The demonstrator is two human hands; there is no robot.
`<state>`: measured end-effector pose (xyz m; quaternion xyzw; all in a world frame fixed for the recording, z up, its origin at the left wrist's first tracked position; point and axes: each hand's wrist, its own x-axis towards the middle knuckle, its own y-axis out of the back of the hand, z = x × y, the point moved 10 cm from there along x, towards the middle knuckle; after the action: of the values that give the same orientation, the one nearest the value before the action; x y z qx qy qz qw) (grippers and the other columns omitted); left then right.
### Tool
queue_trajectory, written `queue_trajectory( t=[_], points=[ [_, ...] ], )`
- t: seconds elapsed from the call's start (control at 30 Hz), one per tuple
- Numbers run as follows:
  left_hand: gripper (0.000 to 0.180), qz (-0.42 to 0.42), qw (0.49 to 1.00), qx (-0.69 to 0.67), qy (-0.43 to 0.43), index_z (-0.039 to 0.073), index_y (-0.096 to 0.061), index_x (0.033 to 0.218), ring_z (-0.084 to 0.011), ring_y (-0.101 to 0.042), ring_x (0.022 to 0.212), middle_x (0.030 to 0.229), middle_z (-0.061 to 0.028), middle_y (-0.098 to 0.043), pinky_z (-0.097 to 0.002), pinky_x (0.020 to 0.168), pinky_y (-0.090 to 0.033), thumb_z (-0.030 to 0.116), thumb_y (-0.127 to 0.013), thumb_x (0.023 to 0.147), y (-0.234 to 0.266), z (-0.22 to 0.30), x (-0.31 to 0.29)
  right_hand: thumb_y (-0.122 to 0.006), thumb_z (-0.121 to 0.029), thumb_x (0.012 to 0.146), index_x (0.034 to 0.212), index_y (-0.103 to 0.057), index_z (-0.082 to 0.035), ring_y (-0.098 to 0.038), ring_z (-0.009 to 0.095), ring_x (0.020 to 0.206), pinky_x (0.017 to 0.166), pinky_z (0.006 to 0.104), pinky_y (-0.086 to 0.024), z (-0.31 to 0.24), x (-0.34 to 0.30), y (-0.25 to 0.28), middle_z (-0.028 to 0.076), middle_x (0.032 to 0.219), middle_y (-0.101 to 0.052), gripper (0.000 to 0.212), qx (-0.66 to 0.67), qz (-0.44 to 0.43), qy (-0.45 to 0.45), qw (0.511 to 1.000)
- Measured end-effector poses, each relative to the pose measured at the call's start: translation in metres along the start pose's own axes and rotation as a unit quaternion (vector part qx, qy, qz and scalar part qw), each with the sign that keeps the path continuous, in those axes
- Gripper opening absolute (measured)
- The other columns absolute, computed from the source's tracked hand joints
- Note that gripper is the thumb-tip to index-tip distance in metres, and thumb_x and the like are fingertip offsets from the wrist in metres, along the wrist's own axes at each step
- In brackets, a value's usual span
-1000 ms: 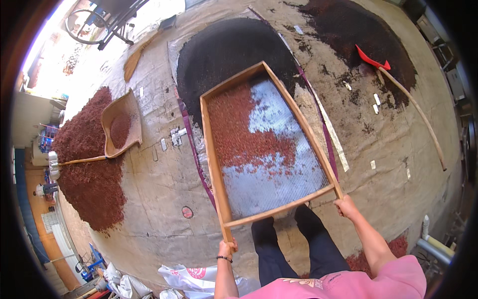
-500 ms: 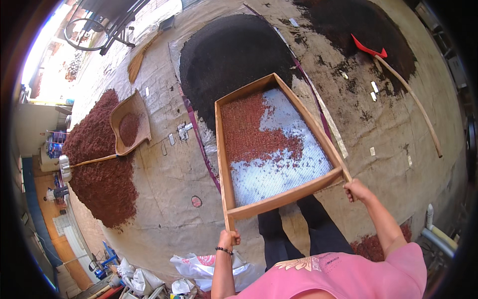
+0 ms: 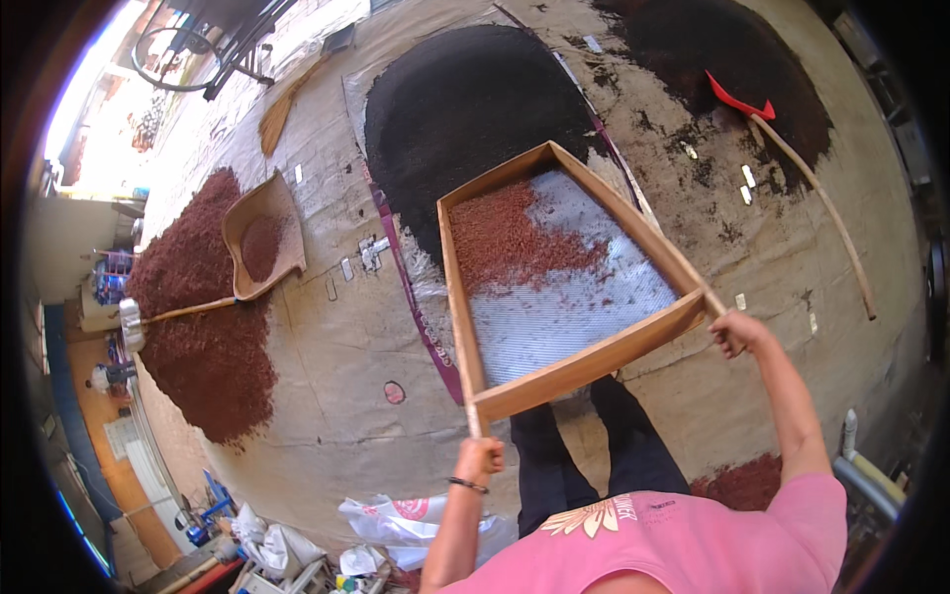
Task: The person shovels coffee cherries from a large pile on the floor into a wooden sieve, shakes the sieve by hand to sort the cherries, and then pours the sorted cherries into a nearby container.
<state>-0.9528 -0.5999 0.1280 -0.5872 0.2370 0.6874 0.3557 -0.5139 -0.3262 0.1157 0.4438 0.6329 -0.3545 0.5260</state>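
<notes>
A large wooden-framed sieve [image 3: 594, 354] is held out in front of my body, over the near part of a black heap [image 3: 465, 109]. My left hand [image 3: 481, 456] is closed round its left handle, and my right hand [image 3: 737, 334] grips the right one. Reddish-brown crumbly material [image 3: 515, 243] lies on the far and left part of the metal mesh [image 3: 564, 322]. Toward me the mesh is mostly bare, with scattered crumbs. The heap's near part is hidden behind the sieve.
To the left, a scoop-shaped basket [image 3: 282, 223] with a long handle rests on a reddish-brown pile [image 3: 198, 366]. A broom [image 3: 282, 114] lies beyond. At the right, a red-bladed hoe [image 3: 737, 97] lies by another dark heap [image 3: 762, 49]. White plastic bags [image 3: 426, 525] sit near my feet.
Both hands have moved the sieve to the right, with the right hand also shifting farther up in view. The reddish-brown material now covers less of the mesh's near part.
</notes>
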Motion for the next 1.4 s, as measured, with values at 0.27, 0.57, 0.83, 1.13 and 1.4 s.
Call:
queue_trajectory(
  t=[0.27,0.57,0.83,1.13,1.4],
  points=[
    [0.015,-0.001,0.999,-0.033,0.012,0.004,-0.043,0.075,-0.0145,-0.039,0.041,0.056,-0.0047,-0.042,-0.0266,0.038,-0.031,0.003,-0.054,0.064,-0.008,-0.012,0.003,-0.059,-0.024,0.073,0.081,-0.046,-0.001,-0.048,0.016,0.045,0.037,0.0329,-0.042,-0.013,-0.022,-0.004,0.008,0.059,-0.048,0.027,-0.067,0.040,0.039,0.996],
    [0.020,0.023,0.998,-0.056,0.031,0.005,-0.042,0.077,-0.0139,-0.039,0.040,0.056,-0.0043,-0.041,-0.0267,0.035,-0.032,-0.002,-0.055,0.063,-0.017,-0.011,-0.011,-0.044,-0.066,0.069,0.129,-0.026,-0.008,-0.017,0.029,0.126,0.098,0.0480,-0.017,-0.086,0.011,0.155,0.014,0.135,-0.022,0.085,-0.077,0.239,0.116,0.961],
    [0.019,0.087,0.995,-0.021,0.044,0.003,-0.044,0.078,-0.0143,-0.040,0.039,0.056,-0.0045,-0.042,-0.0255,0.035,-0.031,-0.001,-0.052,0.061,0.003,-0.012,-0.021,-0.037,-0.050,0.083,0.127,-0.034,-0.008,-0.024,0.022,0.122,0.097,0.0398,-0.023,-0.114,0.178,0.021,0.012,0.133,-0.027,0.060,-0.078,0.116,0.085,0.987],
    [0.019,0.056,0.994,-0.077,0.047,0.002,-0.044,0.077,-0.0155,-0.041,0.039,0.055,-0.0048,-0.041,-0.0276,0.036,-0.033,-0.001,-0.054,0.061,-0.015,-0.015,-0.025,-0.030,-0.060,0.080,0.130,-0.019,0.001,-0.014,0.026,0.127,0.101,0.0362,-0.016,-0.153,0.152,0.057,0.016,0.136,-0.015,0.079,-0.005,0.118,0.112,0.987],
    [0.018,0.063,0.994,-0.080,0.049,0.002,-0.044,0.078,-0.0150,-0.041,0.040,0.055,-0.0047,-0.041,-0.0272,0.036,-0.032,0.000,-0.055,0.063,-0.008,-0.019,-0.023,-0.032,-0.050,0.085,0.114,-0.049,-0.007,-0.053,0.018,0.088,0.078,0.0286,-0.041,-0.149,0.164,-0.044,0.011,0.103,-0.055,0.055,-0.035,-0.038,0.093,0.994]
  ],
)
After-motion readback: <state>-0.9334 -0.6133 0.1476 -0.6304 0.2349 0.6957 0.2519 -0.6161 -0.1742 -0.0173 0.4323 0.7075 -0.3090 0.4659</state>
